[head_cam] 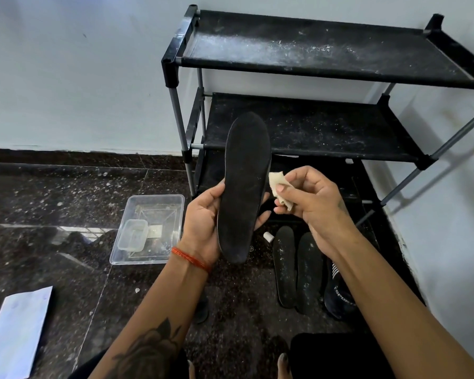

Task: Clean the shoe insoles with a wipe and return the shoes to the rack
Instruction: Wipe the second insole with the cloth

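We are mid-wipe: left hand (pixel 203 214) grips the insole (pixel 244 187) before the rack (pixel 312 127); right hand (pixel 309 198) pinches the wipe (pixel 278 184) beside it, which must next press flat against it.

Left hand (pixel 205 214) grips upright black insole (pixel 244 187); right hand (pixel 309 198) pinches wipe (pixel 278 187) beside it.

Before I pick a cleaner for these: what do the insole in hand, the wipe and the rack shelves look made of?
The insole looks like foam faced with matte black fabric, its surface dull and slightly fuzzy. The wipe seems a soft cream cloth or tissue, crumpled. The rack shelves look like black fabric stretched between metal tubes, dusty white.
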Available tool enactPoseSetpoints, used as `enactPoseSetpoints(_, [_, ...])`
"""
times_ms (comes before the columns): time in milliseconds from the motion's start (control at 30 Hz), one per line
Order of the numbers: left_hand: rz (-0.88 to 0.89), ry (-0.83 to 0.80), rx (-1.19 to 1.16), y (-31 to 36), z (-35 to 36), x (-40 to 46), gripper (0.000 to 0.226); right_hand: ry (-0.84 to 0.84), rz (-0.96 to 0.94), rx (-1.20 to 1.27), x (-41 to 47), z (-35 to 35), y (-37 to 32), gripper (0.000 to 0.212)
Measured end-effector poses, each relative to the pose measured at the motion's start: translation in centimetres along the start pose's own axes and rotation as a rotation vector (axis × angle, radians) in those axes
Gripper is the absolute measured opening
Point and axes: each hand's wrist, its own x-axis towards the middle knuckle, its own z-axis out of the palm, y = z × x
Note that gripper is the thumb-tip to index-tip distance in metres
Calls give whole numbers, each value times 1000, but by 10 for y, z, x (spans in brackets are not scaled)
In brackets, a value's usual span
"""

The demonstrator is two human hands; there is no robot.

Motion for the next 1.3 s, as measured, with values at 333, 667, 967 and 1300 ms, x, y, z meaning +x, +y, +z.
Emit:
enactPoseSetpoints(333, [-18, 50, 85, -1, 12, -4, 38, -179, -294, -514, -9, 30, 19, 11])
enactPoseSetpoints(667, [-33, 6, 87, -4, 11, -5, 45, -9, -580, -852, -6, 33, 27, 18])
enactPoseSetpoints(967, [-101, -43, 125, -2, 5, -4, 63, -360, -597, -679, -14, 39, 22, 19])
enactPoseSetpoints(1300, [-96, -97, 57, -1, 3, -2, 60, 6, -750, -851, -7, 20, 21, 19])
